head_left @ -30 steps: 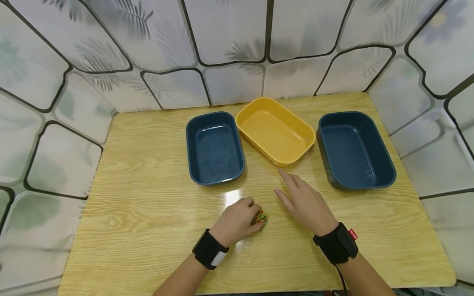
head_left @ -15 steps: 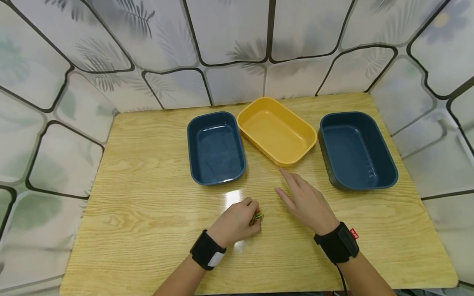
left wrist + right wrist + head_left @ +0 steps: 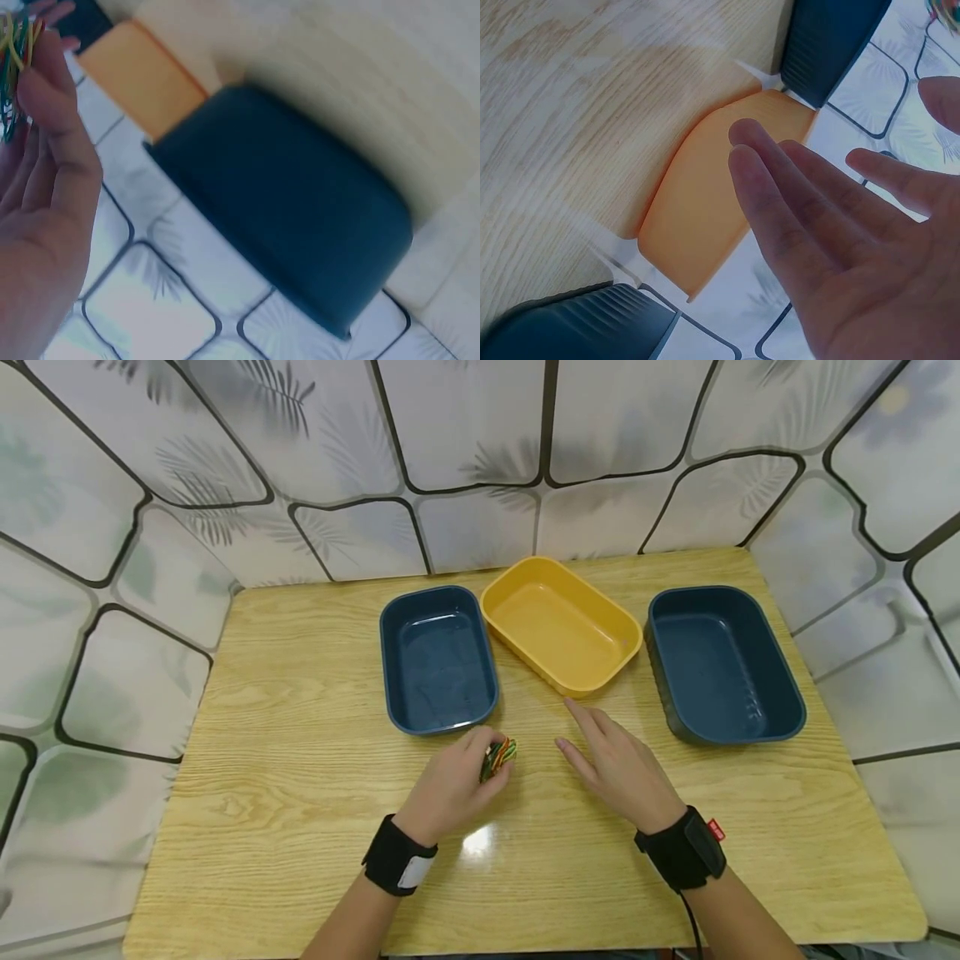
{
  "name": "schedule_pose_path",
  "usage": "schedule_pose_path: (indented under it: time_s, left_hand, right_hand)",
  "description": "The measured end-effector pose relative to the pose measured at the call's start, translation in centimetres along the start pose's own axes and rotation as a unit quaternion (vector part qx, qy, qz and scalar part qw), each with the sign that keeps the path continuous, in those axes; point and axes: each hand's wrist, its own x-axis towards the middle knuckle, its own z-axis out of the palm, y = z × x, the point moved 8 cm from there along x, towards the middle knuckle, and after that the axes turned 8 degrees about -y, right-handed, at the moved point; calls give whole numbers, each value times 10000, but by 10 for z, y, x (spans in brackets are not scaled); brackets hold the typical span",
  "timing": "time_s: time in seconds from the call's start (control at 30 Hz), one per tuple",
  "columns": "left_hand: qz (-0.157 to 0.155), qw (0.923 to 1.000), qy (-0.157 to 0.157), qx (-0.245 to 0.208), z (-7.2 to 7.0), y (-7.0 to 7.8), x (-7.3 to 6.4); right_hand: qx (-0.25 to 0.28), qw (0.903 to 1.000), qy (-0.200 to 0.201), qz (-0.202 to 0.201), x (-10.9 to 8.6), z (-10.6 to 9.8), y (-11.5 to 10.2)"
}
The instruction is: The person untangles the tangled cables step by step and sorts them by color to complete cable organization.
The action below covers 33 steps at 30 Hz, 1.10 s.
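Observation:
My left hand (image 3: 450,787) grips a bunch of thin red, yellow and green rubber bands (image 3: 499,760) between thumb and fingers, just off the near edge of the left dark-blue bin (image 3: 438,670). In the left wrist view, loops of the rubber bands (image 3: 16,56) stick out past the thumb, and the rest is hidden in the hand. My right hand (image 3: 622,768) is relaxed and holds nothing. Its index fingertip lies close to the near corner of the yellow bin (image 3: 562,631); whether it touches, I cannot tell. The right wrist view shows its fingers (image 3: 780,202) extended.
A second, deeper-looking dark-blue bin (image 3: 723,668) stands at the right of the wooden table (image 3: 285,735). All three bins show bare insides. A patterned sheet (image 3: 480,435) rises behind the table and along both sides.
My left hand first drew slightly left with the rubber bands, then moved away from me toward the left blue bin. The right hand has hardly moved.

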Motion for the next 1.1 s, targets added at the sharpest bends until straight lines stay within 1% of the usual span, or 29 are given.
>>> schedule_pose_path:
  time_s: [0.1, 0.2, 0.33, 0.47, 0.63, 0.73, 0.93, 1.1]
  left_hand:
    - [41, 9992, 389, -122, -15, -1, 2]
    - [21, 9972, 638, -395, -26, -3, 4]
    - [-34, 9944, 795, -695, -32, -5, 5]
    - [-17, 9930, 869, -799, -35, -3, 6]
    - [69, 9928, 891, -802, -37, 1, 8]
    - [129, 9938, 834, -729, -36, 3, 9]
    - [364, 9952, 638, -650, -31, 9, 10]
    - [597, 9945, 509, -690, -27, 15, 11]
  right_hand:
    - [53, 10000, 6, -34, 1, -1, -1]
    - [153, 9999, 9, -78, 2, -2, -3]
    - [302, 9994, 24, -149, 2, -3, -6]
    - [449, 9985, 87, -286, 4, -3, -9]
    - [567, 9970, 235, -482, 8, -8, -16]
    - [812, 9944, 270, -615, 10, -10, -20]
    - [1559, 9825, 250, -985, 17, -13, -35]
    - [1860, 9763, 177, -1096, 21, -10, -44]
